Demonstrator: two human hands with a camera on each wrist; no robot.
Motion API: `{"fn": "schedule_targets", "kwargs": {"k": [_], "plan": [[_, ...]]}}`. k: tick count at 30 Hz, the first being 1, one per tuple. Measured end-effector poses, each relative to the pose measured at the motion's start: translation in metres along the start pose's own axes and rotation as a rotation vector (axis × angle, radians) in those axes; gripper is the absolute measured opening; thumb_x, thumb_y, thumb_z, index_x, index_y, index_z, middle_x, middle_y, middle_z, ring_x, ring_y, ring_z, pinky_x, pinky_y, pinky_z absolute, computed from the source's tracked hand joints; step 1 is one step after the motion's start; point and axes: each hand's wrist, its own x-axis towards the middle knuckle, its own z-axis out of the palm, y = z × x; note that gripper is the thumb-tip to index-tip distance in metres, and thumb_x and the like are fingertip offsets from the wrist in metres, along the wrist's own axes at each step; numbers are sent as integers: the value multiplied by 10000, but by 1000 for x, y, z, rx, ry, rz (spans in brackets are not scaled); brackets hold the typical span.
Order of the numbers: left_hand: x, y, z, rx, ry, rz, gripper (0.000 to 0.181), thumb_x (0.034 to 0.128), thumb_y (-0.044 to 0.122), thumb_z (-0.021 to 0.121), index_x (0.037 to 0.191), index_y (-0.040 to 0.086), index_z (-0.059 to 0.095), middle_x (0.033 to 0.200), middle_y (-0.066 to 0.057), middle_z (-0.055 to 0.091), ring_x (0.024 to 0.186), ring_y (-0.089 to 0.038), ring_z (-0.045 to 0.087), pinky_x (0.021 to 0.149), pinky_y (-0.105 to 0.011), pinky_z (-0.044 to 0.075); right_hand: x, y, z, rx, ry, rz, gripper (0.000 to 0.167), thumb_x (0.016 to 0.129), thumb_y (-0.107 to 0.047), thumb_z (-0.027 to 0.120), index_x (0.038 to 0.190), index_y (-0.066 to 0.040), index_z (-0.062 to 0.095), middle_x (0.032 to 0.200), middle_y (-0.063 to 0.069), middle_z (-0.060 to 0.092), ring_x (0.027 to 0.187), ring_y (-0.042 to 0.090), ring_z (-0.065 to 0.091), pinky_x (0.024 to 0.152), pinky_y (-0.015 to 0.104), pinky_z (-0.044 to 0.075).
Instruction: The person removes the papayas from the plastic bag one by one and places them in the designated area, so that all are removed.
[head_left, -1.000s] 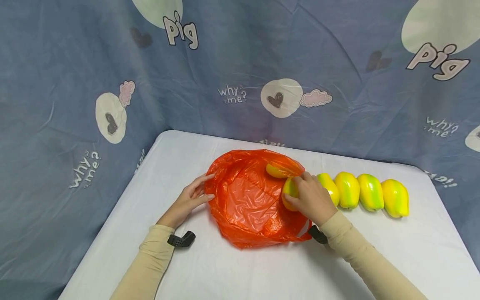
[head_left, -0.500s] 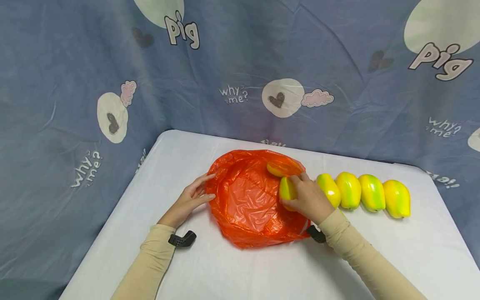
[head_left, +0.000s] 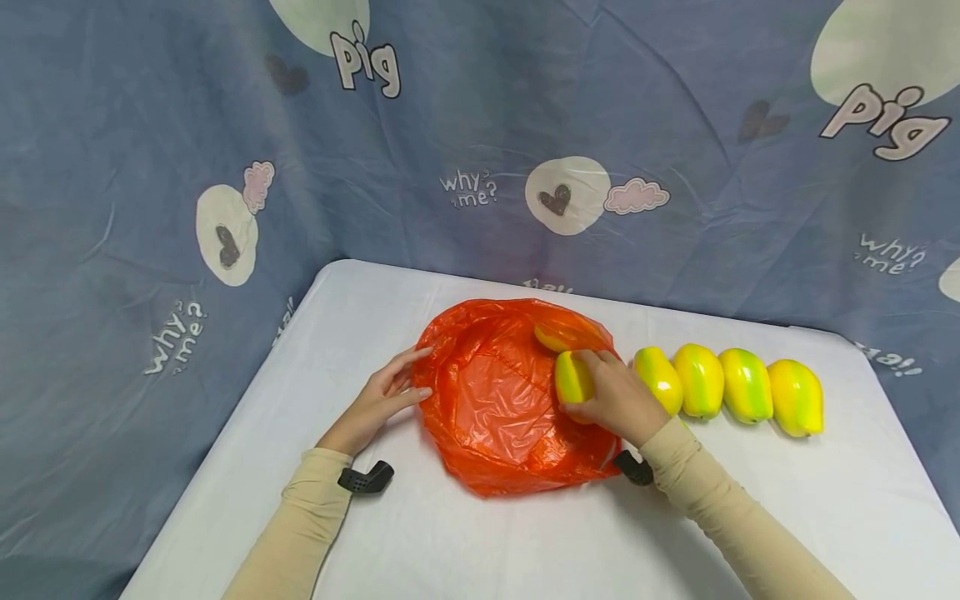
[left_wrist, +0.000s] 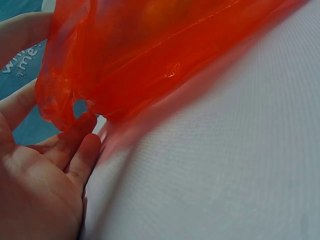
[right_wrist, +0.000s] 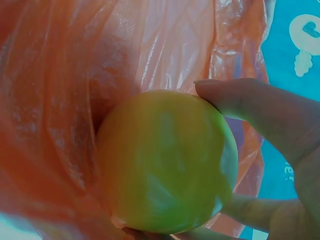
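An open red plastic bag (head_left: pixel 498 479) sits in the middle of the table. At its left rim, my left hand (head_left: pixel 378 404) holds the thin plastic, its thumb and fingers spread apart; the left wrist view shows some fingers (left_wrist: pixel 80 145) in front of the red film and others behind it. Just inside the right of the opening, my right hand (head_left: pixel 615 396) grips a yellow-green mango (head_left: pixel 572 379), seen end-on as a round mango (right_wrist: pixel 167 165) in the right wrist view with the thumb against it. Another mango (head_left: pixel 551 337) shows through the plastic behind it.
Right of the bag, several yellow-green mangoes (head_left: pixel 699 382) stand in a row on the white tablecloth (head_left: pixel 420 542). A blue printed curtain (head_left: pixel 420 108) closes off the back and left. Black wrist cameras (head_left: pixel 366 478) stick out near both wrists.
My right hand has shifted slightly left and inward with the mango, over the bag's opening. The bag's handle loop near the right wrist has slipped partly out of sight. My left hand stays in place.
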Motion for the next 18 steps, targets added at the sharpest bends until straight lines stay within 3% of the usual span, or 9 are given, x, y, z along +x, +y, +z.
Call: {"fn": "schedule_targets", "kwargs": {"k": [9, 18], "plan": [[2, -3, 0, -10, -2, 0, 608, 986, 205, 701, 1540, 297, 469, 1712, 56, 237, 1594, -223, 262, 1259, -405, 307, -4, -2, 0, 51, 3, -1, 754, 807, -327, 854, 1428, -33, 543, 1336, 191, 654, 1153, 366, 641, 1123, 791, 306], [1, -1, 0, -25, -5, 6, 618, 984, 201, 702, 1545, 297, 463, 1713, 56, 233, 1589, -227, 273, 1260, -441, 301, -8, -4, -2, 110, 9, -5, 787, 811, -349, 852, 1462, -49, 528, 1423, 180, 619, 1271, 378, 603, 1156, 749, 312]]}}
